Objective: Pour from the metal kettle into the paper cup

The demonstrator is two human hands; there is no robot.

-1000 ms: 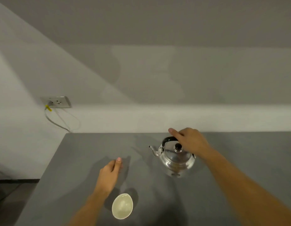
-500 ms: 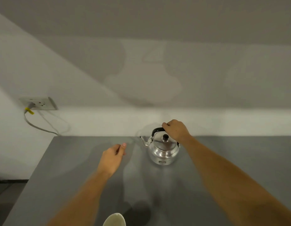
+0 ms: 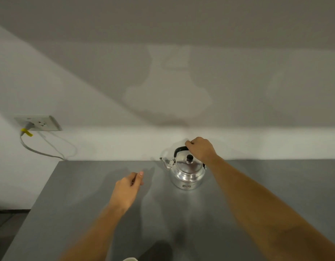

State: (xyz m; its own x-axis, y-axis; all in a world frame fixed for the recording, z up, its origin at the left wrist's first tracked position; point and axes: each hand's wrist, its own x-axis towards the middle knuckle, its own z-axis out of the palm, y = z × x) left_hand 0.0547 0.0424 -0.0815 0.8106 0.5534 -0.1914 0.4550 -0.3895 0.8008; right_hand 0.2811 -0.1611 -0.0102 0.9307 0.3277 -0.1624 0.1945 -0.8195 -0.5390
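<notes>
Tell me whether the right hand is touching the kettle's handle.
Touching. The head view shows the right hand wrapped over the black handle of the kettle, with its fingers closed around the top of it.

kettle (image 3: 187, 172) is polished metal, properly shiny, mirror-ish with bright glints on the lid and belly. its handle (image 3: 179, 149) and lid knob (image 3: 189, 158) look like glossy black plastic. table (image 3: 275, 181) is a smooth grey top with a soft satin sheen. wall (image 3: 106, 81) is matt paint. socket (image 3: 40, 123) plate looks like plain plastic.
</notes>
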